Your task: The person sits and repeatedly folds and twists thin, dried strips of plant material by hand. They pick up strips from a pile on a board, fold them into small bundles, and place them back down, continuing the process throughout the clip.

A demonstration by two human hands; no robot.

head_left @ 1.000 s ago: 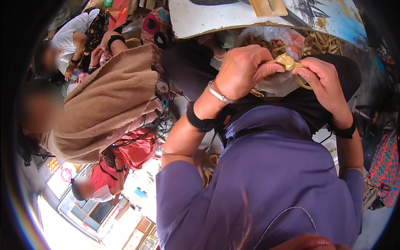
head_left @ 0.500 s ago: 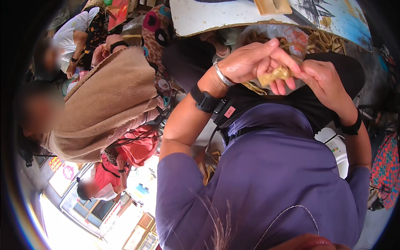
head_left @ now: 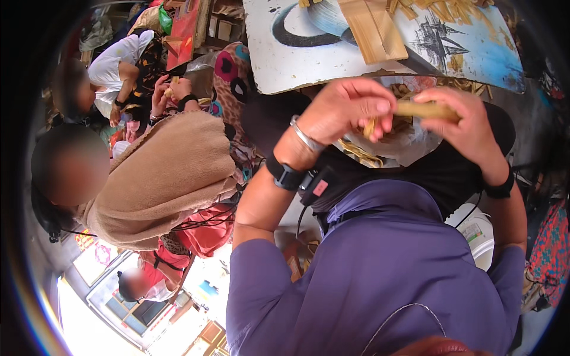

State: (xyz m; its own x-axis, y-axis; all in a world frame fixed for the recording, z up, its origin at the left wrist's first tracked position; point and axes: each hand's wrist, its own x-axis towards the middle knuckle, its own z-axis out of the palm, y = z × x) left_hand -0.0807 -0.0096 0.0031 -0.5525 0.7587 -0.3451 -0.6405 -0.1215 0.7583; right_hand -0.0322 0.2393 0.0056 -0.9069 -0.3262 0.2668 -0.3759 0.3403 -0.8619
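One flat, tan-yellow strip (head_left: 412,110), held midair: the left hand (head_left: 350,110) pinches it between thumb and fingers; the right hand (head_left: 466,121), blurred, grips it. Beneath: one translucent white plastic bag (head_left: 412,153), loose tan strips (head_left: 362,154) at left.

Open to a hand over the bare white part of the painted board (head_left: 303,68), left of the wooden slab (head_left: 375,35). Blocked between the left hand (head_left: 344,110) and right hand (head_left: 463,124) by the yellowish strip (head_left: 424,110), and below them by the plastic bag (head_left: 415,151). Closed off bodyward by the black trousers (head_left: 502,127) and purple shirt (head_left: 386,267).
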